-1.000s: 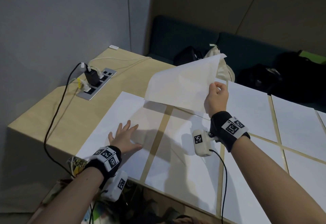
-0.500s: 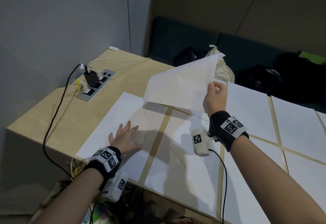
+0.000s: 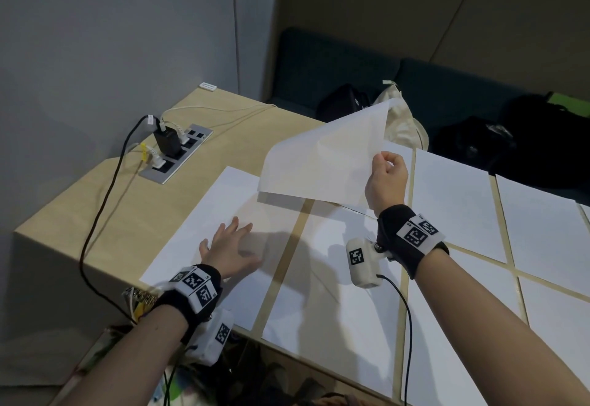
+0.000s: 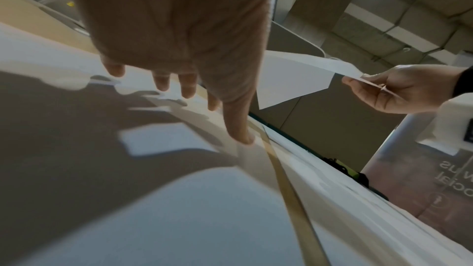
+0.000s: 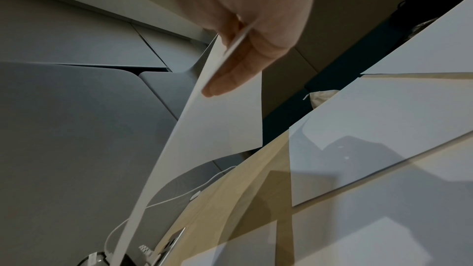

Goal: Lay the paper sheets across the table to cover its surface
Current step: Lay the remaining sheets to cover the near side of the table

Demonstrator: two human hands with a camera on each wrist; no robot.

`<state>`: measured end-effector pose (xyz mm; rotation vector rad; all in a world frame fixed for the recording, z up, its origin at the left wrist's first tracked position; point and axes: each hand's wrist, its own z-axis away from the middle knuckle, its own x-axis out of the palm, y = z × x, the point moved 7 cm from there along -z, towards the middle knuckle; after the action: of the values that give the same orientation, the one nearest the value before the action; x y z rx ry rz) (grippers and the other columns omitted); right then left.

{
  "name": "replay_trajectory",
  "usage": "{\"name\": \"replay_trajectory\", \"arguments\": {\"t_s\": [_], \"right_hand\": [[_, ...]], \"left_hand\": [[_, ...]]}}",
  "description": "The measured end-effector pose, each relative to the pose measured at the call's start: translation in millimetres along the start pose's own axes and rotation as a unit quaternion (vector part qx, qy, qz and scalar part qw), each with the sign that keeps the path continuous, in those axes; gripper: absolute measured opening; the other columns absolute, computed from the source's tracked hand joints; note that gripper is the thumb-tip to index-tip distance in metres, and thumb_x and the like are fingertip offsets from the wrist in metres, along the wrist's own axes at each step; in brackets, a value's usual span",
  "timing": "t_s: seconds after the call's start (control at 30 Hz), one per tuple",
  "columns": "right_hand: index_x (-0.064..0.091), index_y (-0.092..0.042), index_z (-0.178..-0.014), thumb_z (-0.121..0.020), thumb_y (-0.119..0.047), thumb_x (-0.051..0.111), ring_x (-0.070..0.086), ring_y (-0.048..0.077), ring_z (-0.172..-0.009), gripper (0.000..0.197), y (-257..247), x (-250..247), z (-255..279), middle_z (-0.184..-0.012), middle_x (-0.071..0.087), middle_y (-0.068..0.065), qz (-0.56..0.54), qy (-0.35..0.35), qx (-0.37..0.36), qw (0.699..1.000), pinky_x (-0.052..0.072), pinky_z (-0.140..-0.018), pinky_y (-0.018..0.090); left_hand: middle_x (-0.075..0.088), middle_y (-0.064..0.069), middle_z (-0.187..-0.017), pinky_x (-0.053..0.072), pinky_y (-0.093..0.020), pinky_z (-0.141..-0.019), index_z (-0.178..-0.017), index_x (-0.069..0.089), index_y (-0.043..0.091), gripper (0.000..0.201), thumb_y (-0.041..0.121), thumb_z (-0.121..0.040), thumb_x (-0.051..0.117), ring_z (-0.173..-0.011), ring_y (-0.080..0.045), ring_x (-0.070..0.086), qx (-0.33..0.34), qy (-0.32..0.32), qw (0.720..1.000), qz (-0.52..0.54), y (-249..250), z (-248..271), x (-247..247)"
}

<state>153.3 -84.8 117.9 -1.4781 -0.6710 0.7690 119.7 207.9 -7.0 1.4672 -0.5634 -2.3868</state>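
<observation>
The right hand (image 3: pixel 386 179) is pinching a loose paper sheet (image 3: pixel 322 159) by its edge, holding it tilted in the air above the worktop (image 3: pixel 105 214). The left hand (image 3: pixel 231 250) is pressing flat, fingers (image 4: pixel 163 80) spread wide, on the leftmost laid sheet (image 3: pixel 204 223).

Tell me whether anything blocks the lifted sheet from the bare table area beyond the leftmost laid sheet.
Nothing lies in the air path. The right hand pinches the lifted sheet above the table. On the bare area, though, sit a socket panel with plugged chargers and a white cable.
</observation>
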Motion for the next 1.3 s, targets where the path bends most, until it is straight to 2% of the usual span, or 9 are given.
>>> {"name": "replay_trajectory", "arguments": {"t_s": [0.17, 0.33, 0.47, 0.57, 0.7, 0.8, 1.03, 1.13, 1.3], "right_hand": [[0.045, -0.012, -0.099, -0.097, -0.016, 0.042, 0.044, 0.006, -0.057, 0.006, -0.6, 7.5, 1.8, -0.073, 0.051, -0.006, -0.001, -0.020, -0.006, 1.000, 0.040, -0.053, 0.015], [0.046, -0.015, -0.096, -0.097, -0.017, 0.042, 0.043, 0.006, -0.056, 0.005, -1.5, 23.7, 5.2, -0.074, 0.051, -0.004, 0.003, -0.056, -0.011, 0.998, 0.039, -0.055, 0.017], [0.046, -0.022, -0.082, -0.097, -0.015, 0.042, 0.042, -0.002, -0.036, 0.017, -3.7, 36.3, 8.5, -0.067, 0.052, -0.001, -0.010, -0.099, -0.015, 0.995, 0.036, -0.039, 0.012], [0.047, -0.018, -0.081, -0.097, -0.011, 0.042, 0.050, -0.004, -0.035, 0.018, -8.8, 41.9, 7.5, -0.069, 0.056, 0.001, -0.030, -0.105, -0.011, 0.994, 0.040, -0.039, 0.010], [0.045, -0.003, -0.114, -0.096, -0.015, 0.045, 0.048, -0.001, -0.034, 0.021, 5.2, 51.2, -1.1, -0.069, 0.053, 0.003, 0.024, -0.108, 0.031, 0.993, 0.039, -0.035, 0.012], [0.031, -0.009, -0.131, -0.093, -0.012, 0.052, 0.055, 0.006, -0.062, 0.044, 25.3, 64.8, 3.5, -0.083, 0.050, -0.003, 0.059, -0.173, 0.116, 0.976, 0.053, -0.045, 0.021], [0.023, -0.008, -0.138, -0.090, 0.008, 0.041, 0.062, 0.017, -0.045, 0.054, 64.8, 77.6, -8.3, -0.115, 0.053, 0.023, 0.129, -0.184, 0.182, 0.957, 0.059, -0.052, 0.028], [0.027, -0.011, -0.128, -0.088, 0.007, 0.045, 0.057, 0.022, -0.050, 0.047, 73.8, 80.1, -14.1, -0.097, 0.055, 0.017, 0.145, -0.178, 0.180, 0.957, 0.056, -0.058, 0.032], [0.055, 0.000, -0.097, -0.086, 0.007, 0.052, 0.053, 0.017, -0.048, 0.014, 85.9, 85.4, -28.2, -0.067, 0.053, 0.007, 0.174, -0.179, 0.180, 0.952, 0.053, -0.065, 0.030]], "left_hand": [[0.034, -0.003, -0.152, 0.022, -0.041, -0.112, -0.137, 0.043, 0.022, 0.052, 0.050, -0.094, 0.036, -0.140, -0.022, 0.026, 0.017, 0.106, 0.987, 0.116, 19.9, -3.8, -38.2], [0.064, -0.007, -0.097, 0.052, -0.035, -0.075, -0.086, 0.051, 0.019, 0.044, 0.053, -0.097, 0.026, -0.091, -0.029, 0.065, -0.028, 0.047, 0.879, 0.475, 39.8, -9.9, -60.1], [0.064, -0.012, -0.103, 0.058, -0.021, -0.052, -0.116, 0.050, 0.006, 0.023, 0.017, -0.095, 0.052, -0.056, -0.006, 0.071, 0.008, 0.067, 0.877, 0.475, 42.7, -18.3, -71.3], [0.063, -0.010, -0.088, 0.054, -0.016, -0.047, -0.122, 0.046, 0.006, 0.035, 0.002, -0.089, 0.057, -0.045, -0.002, 0.065, 0.010, 0.128, 0.868, 0.480, 31.9, -26.4, -78.6], [0.062, -0.013, -0.080, 0.050, -0.012, -0.042, -0.122, 0.049, 0.001, 0.037, 0.000, -0.087, 0.061, -0.040, 0.000, 0.061, 0.006, 0.169, 0.867, 0.468, 23.4, -40.4, -87.3], [0.061, -0.009, -0.073, 0.049, -0.012, -0.041, -0.124, 0.049, -0.004, 0.039, 0.000, -0.087, 0.061, -0.037, 0.000, 0.059, -0.008, 0.174, 0.868, 0.466, 20.2, -59.5, -90.4], [0.054, -0.022, -0.114, 0.051, -0.012, -0.041, -0.134, 0.046, -0.002, 0.042, -0.007, -0.092, 0.047, -0.044, -0.010, 0.060, -0.025, 0.149, 0.895, 0.420, 20.1, -107.0, -95.3], [0.047, -0.030, -0.132, 0.052, -0.012, -0.042, -0.136, 0.043, -0.001, 0.046, -0.007, -0.091, 0.050, -0.046, -0.014, 0.059, -0.051, 0.161, 0.897, 0.410, 9.1, -121.9, -96.1], [0.054, -0.032, -0.126, 0.050, -0.009, -0.041, -0.121, 0.056, -0.002, 0.033, -0.007, -0.088, 0.054, -0.050, -0.013, 0.061, -0.060, 0.185, 0.903, 0.384, -4.0, -137.5, -97.6]]}}
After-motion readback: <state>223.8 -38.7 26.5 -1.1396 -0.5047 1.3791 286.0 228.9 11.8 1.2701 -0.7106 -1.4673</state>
